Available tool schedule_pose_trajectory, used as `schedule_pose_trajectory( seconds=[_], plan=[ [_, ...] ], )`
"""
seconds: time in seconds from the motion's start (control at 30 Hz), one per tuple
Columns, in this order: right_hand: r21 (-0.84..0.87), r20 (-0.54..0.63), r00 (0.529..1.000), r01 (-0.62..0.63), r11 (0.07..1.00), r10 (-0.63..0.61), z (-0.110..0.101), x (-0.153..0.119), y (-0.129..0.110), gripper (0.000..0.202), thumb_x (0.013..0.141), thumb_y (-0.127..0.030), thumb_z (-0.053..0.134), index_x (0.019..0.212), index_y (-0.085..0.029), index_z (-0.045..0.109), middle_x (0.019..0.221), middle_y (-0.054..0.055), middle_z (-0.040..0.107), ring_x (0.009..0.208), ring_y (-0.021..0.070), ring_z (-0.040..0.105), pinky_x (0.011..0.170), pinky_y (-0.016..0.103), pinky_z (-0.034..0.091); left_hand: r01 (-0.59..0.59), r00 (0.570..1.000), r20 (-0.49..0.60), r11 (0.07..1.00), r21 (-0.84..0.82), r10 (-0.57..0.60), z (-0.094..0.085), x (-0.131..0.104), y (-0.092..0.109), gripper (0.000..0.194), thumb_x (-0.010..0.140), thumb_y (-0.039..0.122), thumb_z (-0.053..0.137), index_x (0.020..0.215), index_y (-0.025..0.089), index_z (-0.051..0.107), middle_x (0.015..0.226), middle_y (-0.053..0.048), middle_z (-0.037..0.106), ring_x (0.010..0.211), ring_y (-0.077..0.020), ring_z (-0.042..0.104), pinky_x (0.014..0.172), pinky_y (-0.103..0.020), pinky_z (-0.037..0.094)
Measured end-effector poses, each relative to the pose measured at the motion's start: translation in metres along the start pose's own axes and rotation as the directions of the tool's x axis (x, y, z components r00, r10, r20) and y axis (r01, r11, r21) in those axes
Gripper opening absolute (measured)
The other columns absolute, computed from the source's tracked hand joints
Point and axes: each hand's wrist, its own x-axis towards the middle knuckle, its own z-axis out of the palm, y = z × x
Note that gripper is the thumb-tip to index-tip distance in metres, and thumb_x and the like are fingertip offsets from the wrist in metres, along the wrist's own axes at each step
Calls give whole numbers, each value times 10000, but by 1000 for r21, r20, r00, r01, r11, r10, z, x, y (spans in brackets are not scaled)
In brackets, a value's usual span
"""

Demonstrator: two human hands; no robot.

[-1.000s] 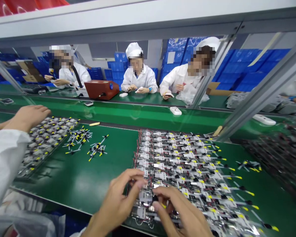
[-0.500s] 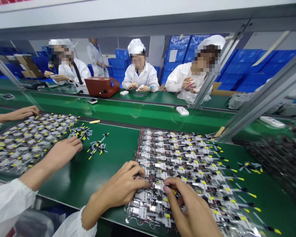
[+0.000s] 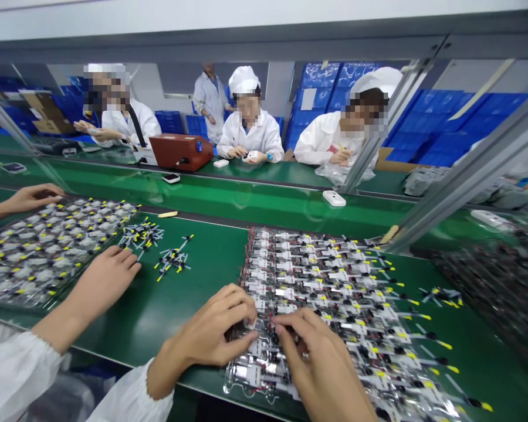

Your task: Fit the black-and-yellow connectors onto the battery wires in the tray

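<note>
A clear plastic tray (image 3: pixel 233 381) lies before me, filled with rows of small white modules (image 3: pixel 286 266) with red wires and yellow-tipped strips. My left hand (image 3: pixel 217 325) is over the tray's left part, thumb and fingers curled round a small white module (image 3: pixel 250 323), mostly hidden by the fingers. Just right of it, my right hand (image 3: pixel 323 357) hangs over the same row, thumb and index finger nearly together in a pinch. Whatever lies between those fingertips is too small to make out. Bare clear plastic shows between the two hands.
A co-worker's hands (image 3: pixel 108 272) work at another filled tray (image 3: pixel 48 246) on the left. Loose yellow-tipped parts (image 3: pixel 173 261) lie between the trays, more (image 3: pixel 442 295) at right. Dark stacked trays (image 3: pixel 488 287) stand far right. Across the green belt (image 3: pixel 255 202), people sit behind a metal post (image 3: pixel 378 140).
My left hand now holds a white module near its fingertips. My right hand has moved slightly left, and bare tray shows between them. The co-worker's near hand shifted slightly left.
</note>
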Motion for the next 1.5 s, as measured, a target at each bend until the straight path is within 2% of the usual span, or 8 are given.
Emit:
schedule_pose_trajectory(
  seconds=[0.2, 0.37, 0.47, 0.8, 1.2, 1.37, 1.5],
  plan=[
    [26, -14, 997, -72, 997, 72, 12, 7, -7, 214, 928, -139, 510, 926, -213, 711, 886, 49, 698, 824, 221, 679, 736, 303, 521, 124, 992, -7, 990, -68, -125, 6, -5, -9, 307, 926, 370, 641, 1173, 189, 630, 992, -80, 692, 953, -207, 573, 850, -335, 481],
    [16, 32, 989, -143, 990, 143, 16, 10, -8, 171, 915, -143, 547, 883, -222, 695, 869, 40, 689, 829, 234, 666, 739, 321, 493, 105, 994, -21, 987, -121, -108, 7, -4, -10, 278, 910, 380, 664, 1118, 197, 695, 955, -70, 719, 931, -202, 588, 867, -342, 477],
    [44, 51, 990, -137, 990, 134, 18, 9, -6, 170, 932, -169, 529, 885, -227, 682, 876, 38, 678, 828, 233, 655, 736, 325, 481, 104, 993, -41, 985, -136, -110, 7, -3, -8, 274, 902, 374, 674, 1119, 209, 703, 956, -69, 726, 937, -201, 598, 865, -337, 485],
    [49, -7, 991, -130, 990, 131, 20, 8, -6, 219, 946, -215, 462, 866, -215, 666, 841, 41, 671, 761, 220, 653, 672, 304, 468, 139, 990, -7, 980, -140, -141, 6, -1, -8, 303, 917, 449, 636, 1060, 191, 705, 899, -69, 714, 898, -204, 590, 826, -326, 464],
    [22, 66, 993, -100, 995, 98, 25, 6, 3, 205, 965, -217, 473, 908, -215, 670, 886, 54, 675, 825, 224, 659, 727, 310, 479, 114, 993, -14, 988, -105, -116, 9, 0, -11, 336, 929, 491, 597, 1009, 180, 697, 831, -52, 676, 847, -199, 573, 791, -315, 423],
    [41, 52, 991, -123, 992, 121, 27, 6, 4, 200, 956, -216, 476, 907, -216, 670, 883, 49, 676, 837, 224, 655, 733, 309, 469, 95, 995, -8, 988, -121, -97, 9, 2, -11, 306, 932, 454, 612, 999, 166, 692, 829, -50, 666, 840, -193, 564, 790, -312, 418],
    [55, -7, 989, -150, 987, 150, 30, 6, 1, 202, 940, -205, 471, 870, -218, 660, 856, 39, 666, 801, 221, 641, 714, 305, 440, 83, 996, 1, 985, -149, -84, 7, 4, -11, 294, 923, 444, 631, 978, 161, 690, 817, -50, 649, 836, -191, 554, 758, -291, 426]
  ],
)
